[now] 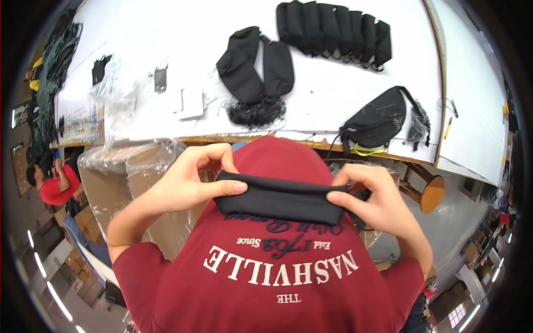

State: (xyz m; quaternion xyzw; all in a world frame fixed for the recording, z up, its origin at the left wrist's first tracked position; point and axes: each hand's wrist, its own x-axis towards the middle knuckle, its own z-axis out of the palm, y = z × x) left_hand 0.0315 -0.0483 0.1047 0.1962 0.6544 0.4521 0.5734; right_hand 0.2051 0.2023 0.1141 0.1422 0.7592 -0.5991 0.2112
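A folded strip of smooth black fabric [283, 195] stretches level between my two hands, close in front of my dark red shirt. At its left end, my left hand [206, 175] pinches the upper edge, thumb on top and fingers behind. My right hand [369, 194] grips the other end the same way, its thumb lying on the cloth. Some dark material shows behind the right fingers, but I cannot make out what it is. The fabric's lower edge hangs loose against the shirt.
Beyond my hands is a white table [327, 105]. On it lie a row of several black pouches [333, 30], black fabric pieces [255, 66], a heap of black cords [256, 114] and a black bag [377, 119]. Plastic-covered cartons [127, 172] and a wooden stool [432, 194] stand below. A person in red [58, 183] is far left.
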